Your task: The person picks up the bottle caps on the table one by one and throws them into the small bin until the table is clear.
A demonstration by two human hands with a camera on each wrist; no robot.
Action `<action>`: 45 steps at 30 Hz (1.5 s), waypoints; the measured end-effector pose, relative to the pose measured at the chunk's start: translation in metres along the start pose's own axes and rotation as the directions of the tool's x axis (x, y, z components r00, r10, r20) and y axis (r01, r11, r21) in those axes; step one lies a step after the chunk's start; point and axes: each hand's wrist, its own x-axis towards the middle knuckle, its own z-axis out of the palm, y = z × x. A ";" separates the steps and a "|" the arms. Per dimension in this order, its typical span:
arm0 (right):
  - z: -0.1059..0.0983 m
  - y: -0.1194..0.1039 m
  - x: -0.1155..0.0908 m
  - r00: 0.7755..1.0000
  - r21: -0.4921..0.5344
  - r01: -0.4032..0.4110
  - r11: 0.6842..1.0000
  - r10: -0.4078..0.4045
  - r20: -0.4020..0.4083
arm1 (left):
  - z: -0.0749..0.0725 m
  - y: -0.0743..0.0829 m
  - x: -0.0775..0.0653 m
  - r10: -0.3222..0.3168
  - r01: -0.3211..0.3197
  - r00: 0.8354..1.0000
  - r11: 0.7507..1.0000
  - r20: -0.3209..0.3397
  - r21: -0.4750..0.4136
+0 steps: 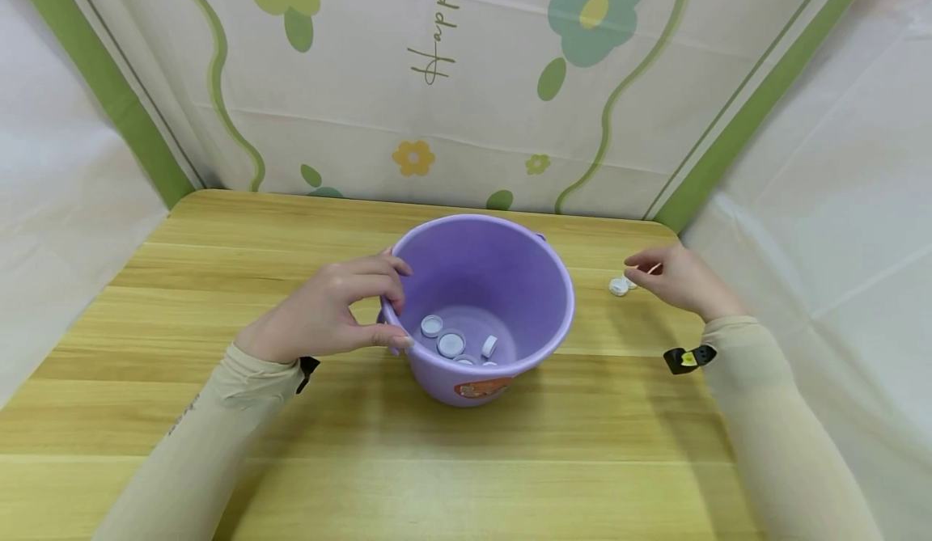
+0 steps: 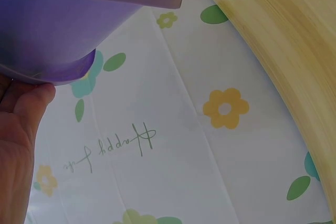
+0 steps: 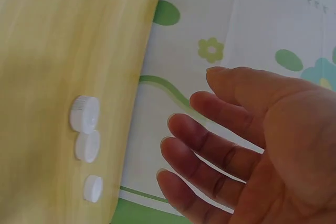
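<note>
Nearest is the front part of the wooden table (image 1: 408, 484), and over it come two arms in beige sleeves (image 1: 772, 403). A little farther, near the middle of the table, stands the purple bucket (image 1: 495, 254), its mouth up, with an orange sticker (image 1: 484, 388) on the near side. On the bottom of the bucket lie several white caps (image 1: 451, 344); one of them stands on its edge. The left hand (image 1: 328, 306) is clamped on the left rim of the bucket, with fingers bent over the edge. To the right of the bucket, well apart from it, is the right hand (image 1: 673, 278). Its thumb and fingers are apart, softly bent, near three loose caps (image 3: 87, 146) on the table. In the right wrist view, two of these touch and the third lies near them. Behind the table hangs a white cloth (image 1: 502, 112) with flowers, leaves and the word "Happy".
</note>
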 end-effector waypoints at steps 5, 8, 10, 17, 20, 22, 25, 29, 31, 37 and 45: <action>0.014 0.011 0.007 0.999 -0.039 -0.036 0.999 0.037 0.032 | 0.000 0.000 0.000 0.004 -0.004 1.000 1.000 -0.002 0.008; 0.022 0.017 0.010 0.998 -0.050 -0.055 0.997 0.057 0.042 | 0.000 0.000 0.000 0.007 -0.007 1.000 1.000 -0.004 0.009; 0.026 0.020 0.011 0.996 -0.043 -0.070 0.997 0.072 0.051 | 0.000 0.000 0.000 0.009 -0.008 1.000 1.000 -0.004 0.010; 0.039 0.027 0.015 0.989 -0.048 -0.115 0.992 0.119 0.090 | 0.000 0.001 0.001 0.011 -0.010 1.000 1.000 -0.003 0.008; 0.042 0.029 0.016 0.987 -0.054 -0.125 0.991 0.130 0.098 | 0.001 0.000 0.001 0.012 -0.012 1.000 1.000 -0.004 0.006; 0.045 0.030 0.016 0.986 -0.059 -0.126 0.990 0.131 0.103 | 0.001 0.000 0.000 0.012 -0.012 1.000 1.000 -0.003 0.005; 0.048 0.032 0.018 0.986 -0.065 -0.126 0.990 0.132 0.101 | 0.001 -0.001 0.000 0.011 -0.011 1.000 1.000 -0.003 0.000; 0.052 0.034 0.020 0.988 -0.068 -0.119 0.990 0.125 0.093 | 0.002 -0.001 0.001 0.009 -0.009 1.000 1.000 -0.005 -0.008; 0.053 0.034 0.021 0.988 -0.068 -0.117 0.991 0.123 0.089 | 0.002 -0.002 0.001 0.010 -0.011 1.000 1.000 -0.006 -0.013; 0.056 0.034 0.022 0.988 -0.061 -0.120 0.991 0.125 0.088 | 0.002 -0.002 0.001 0.035 -0.035 0.999 0.999 -0.017 -0.014; 0.060 0.036 0.024 0.989 -0.058 -0.122 0.991 0.126 0.071 | 0.002 -0.001 0.002 0.046 -0.046 0.999 0.999 -0.022 -0.003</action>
